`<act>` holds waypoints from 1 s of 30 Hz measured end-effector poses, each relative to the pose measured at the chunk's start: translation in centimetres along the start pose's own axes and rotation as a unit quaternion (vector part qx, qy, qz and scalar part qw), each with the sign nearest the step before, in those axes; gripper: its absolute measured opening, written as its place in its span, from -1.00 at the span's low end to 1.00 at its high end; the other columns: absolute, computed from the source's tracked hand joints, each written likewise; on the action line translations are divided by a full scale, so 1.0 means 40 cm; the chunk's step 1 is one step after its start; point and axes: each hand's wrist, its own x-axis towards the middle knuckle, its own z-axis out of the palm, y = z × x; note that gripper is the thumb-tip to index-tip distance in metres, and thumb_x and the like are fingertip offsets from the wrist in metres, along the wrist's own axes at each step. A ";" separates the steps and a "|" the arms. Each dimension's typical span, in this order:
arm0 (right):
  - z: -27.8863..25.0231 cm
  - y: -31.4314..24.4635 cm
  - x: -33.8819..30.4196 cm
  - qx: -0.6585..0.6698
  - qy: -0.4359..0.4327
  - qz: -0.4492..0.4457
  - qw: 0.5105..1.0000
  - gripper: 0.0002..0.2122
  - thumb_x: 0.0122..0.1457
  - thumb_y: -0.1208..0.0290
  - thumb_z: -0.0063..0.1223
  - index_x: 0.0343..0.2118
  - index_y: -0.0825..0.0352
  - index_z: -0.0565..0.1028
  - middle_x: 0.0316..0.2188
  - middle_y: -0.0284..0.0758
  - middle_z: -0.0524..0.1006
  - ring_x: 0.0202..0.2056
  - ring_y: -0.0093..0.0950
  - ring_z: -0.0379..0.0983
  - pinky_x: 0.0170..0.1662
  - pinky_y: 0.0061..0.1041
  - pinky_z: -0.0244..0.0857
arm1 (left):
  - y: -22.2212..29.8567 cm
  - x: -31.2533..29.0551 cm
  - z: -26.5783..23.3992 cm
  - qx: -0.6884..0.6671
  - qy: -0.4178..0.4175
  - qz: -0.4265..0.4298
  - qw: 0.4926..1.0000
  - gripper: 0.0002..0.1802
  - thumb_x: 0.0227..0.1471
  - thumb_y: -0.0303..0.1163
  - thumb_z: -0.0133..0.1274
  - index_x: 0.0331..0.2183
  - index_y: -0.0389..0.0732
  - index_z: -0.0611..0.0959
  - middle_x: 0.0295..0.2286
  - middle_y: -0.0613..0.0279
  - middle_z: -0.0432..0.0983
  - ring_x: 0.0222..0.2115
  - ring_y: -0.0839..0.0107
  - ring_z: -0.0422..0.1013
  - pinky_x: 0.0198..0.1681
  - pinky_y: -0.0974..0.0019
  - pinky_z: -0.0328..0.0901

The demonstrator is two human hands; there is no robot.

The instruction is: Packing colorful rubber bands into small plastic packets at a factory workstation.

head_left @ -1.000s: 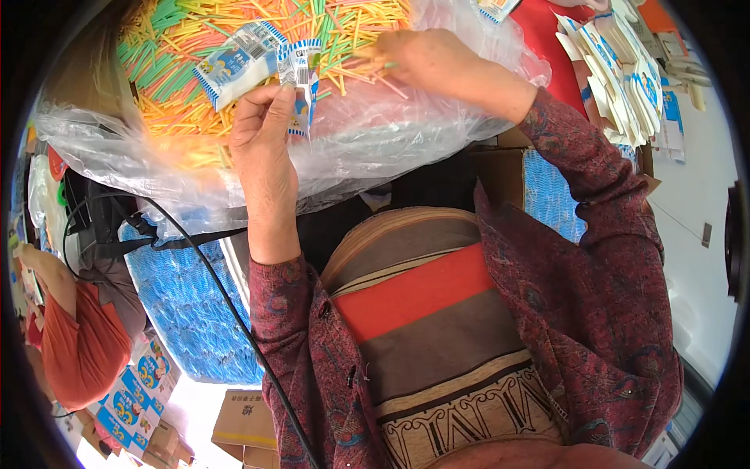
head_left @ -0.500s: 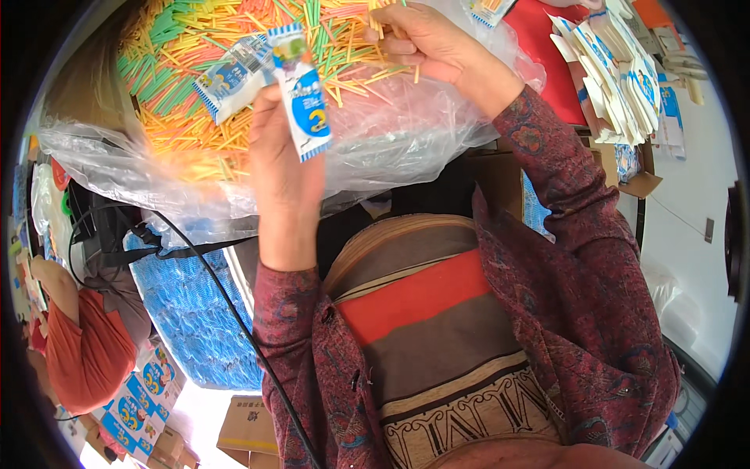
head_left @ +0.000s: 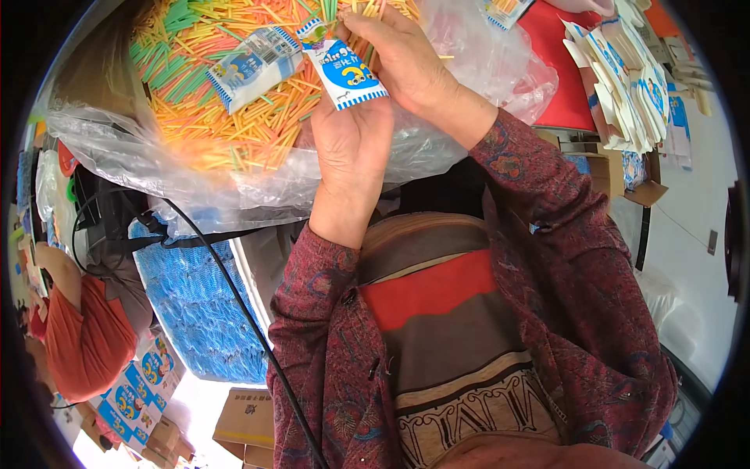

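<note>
A small blue-and-white packet (head_left: 349, 74) rests in my left hand (head_left: 351, 141), its printed face up and tilted over the pile. The fingers of that hand are mostly hidden beneath it. My right hand (head_left: 410, 62) is closed at the packet's far right corner, with a few thin coloured sticks at its fingertips; how many is unclear. Below both hands spreads a heap of thin sticks (head_left: 258, 129) in yellow, orange, pink and green. A second blue-and-white packet (head_left: 254, 66) lies on the heap, left of the one I hold.
Clear plastic sheeting (head_left: 203, 191) lines the heap's near edge. Stacked white-and-blue cartons (head_left: 625, 86) stand at the right by a red surface (head_left: 558, 102), another packet (head_left: 504, 12) nearby. A black cable (head_left: 226, 293) crosses before a blue-filled box (head_left: 195, 305). A person in an orange sleeve (head_left: 86, 336) works at the left.
My left hand has moved right with the packet, which now tilts the other way. The right hand has come left and down to meet the packet's corner.
</note>
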 end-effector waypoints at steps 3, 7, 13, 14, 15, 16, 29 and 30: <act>-0.002 0.013 -0.003 -0.032 -0.037 -0.037 0.998 -0.80 0.26 0.31 -0.04 -0.23 0.36 0.38 -0.40 -0.43 0.43 -0.39 -0.68 0.36 -0.31 -0.65 0.31 | 0.009 0.000 -0.016 -0.010 -0.006 -0.002 1.000 -0.67 0.17 -0.38 -0.14 -0.04 -0.26 0.44 -0.05 0.27 0.41 0.01 0.37 0.28 0.19 0.26 0.08; -0.009 0.015 -0.011 -0.098 -0.093 -0.057 0.989 -0.78 0.28 0.29 -0.06 -0.19 0.35 0.37 -0.37 -0.44 0.42 -0.38 -0.71 0.34 -0.31 -0.67 0.29 | 0.015 0.000 -0.030 -0.024 -0.020 -0.006 1.000 -0.67 0.17 -0.39 -0.15 -0.04 -0.26 0.44 -0.05 0.28 0.40 0.02 0.39 0.28 0.19 0.27 0.08; -0.011 0.024 0.000 -0.223 -0.137 -0.214 0.941 -0.81 0.28 0.32 -0.07 -0.21 0.35 0.38 -0.38 -0.45 0.42 -0.39 -0.72 0.34 -0.32 -0.71 0.28 | 0.023 0.000 -0.039 -0.055 -0.035 -0.036 0.997 -0.66 0.17 -0.37 -0.15 -0.03 -0.25 0.43 -0.03 0.27 0.40 0.01 0.39 0.29 0.18 0.26 0.10; -0.005 0.023 0.010 -0.313 -0.149 -0.325 0.880 -0.82 0.29 0.32 -0.08 -0.23 0.35 0.39 -0.40 -0.46 0.42 -0.39 -0.72 0.34 -0.33 -0.71 0.27 | 0.022 0.000 -0.034 -0.055 -0.034 -0.036 0.997 -0.66 0.17 -0.37 -0.15 -0.03 -0.25 0.43 -0.03 0.27 0.40 0.01 0.39 0.29 0.18 0.26 0.10; -0.003 0.022 0.014 -0.395 -0.157 -0.428 0.797 -0.82 0.29 0.32 -0.09 -0.24 0.35 0.39 -0.42 -0.46 0.42 -0.39 -0.72 0.34 -0.34 -0.71 0.27 | 0.020 0.000 -0.030 -0.028 -0.016 -0.039 0.999 -0.65 0.17 -0.37 -0.15 -0.02 -0.25 0.43 -0.03 0.27 0.39 0.02 0.38 0.28 0.17 0.25 0.11; -0.006 0.015 0.012 -0.396 -0.156 -0.427 0.798 -0.82 0.29 0.32 -0.09 -0.24 0.35 0.39 -0.42 -0.46 0.42 -0.39 -0.72 0.34 -0.34 -0.71 0.27 | 0.019 0.001 -0.025 -0.001 0.003 -0.042 0.999 -0.65 0.17 -0.37 -0.15 -0.01 -0.24 0.42 -0.02 0.27 0.39 0.02 0.37 0.28 0.17 0.25 0.12; -0.160 0.046 0.042 -0.273 -0.080 -0.227 0.931 -0.80 0.28 0.27 -0.10 -0.36 0.32 0.41 -0.52 -0.41 0.45 -0.45 -0.59 0.40 -0.36 -0.62 0.31 | 0.106 0.003 -0.009 0.177 0.023 0.011 0.984 -0.82 0.16 -0.44 -0.11 -0.18 -0.21 0.48 -0.18 0.17 0.49 -0.18 0.33 0.44 0.01 0.15 0.29; -0.163 0.060 0.034 -0.331 -0.099 -0.219 0.912 -0.81 0.26 0.30 -0.09 -0.29 0.35 0.42 -0.48 -0.38 0.49 -0.41 -0.54 0.47 -0.33 -0.57 0.35 | 0.110 0.002 -0.008 0.178 0.023 0.010 0.984 -0.82 0.16 -0.44 -0.11 -0.18 -0.21 0.48 -0.18 0.17 0.49 -0.18 0.33 0.44 0.01 0.15 0.29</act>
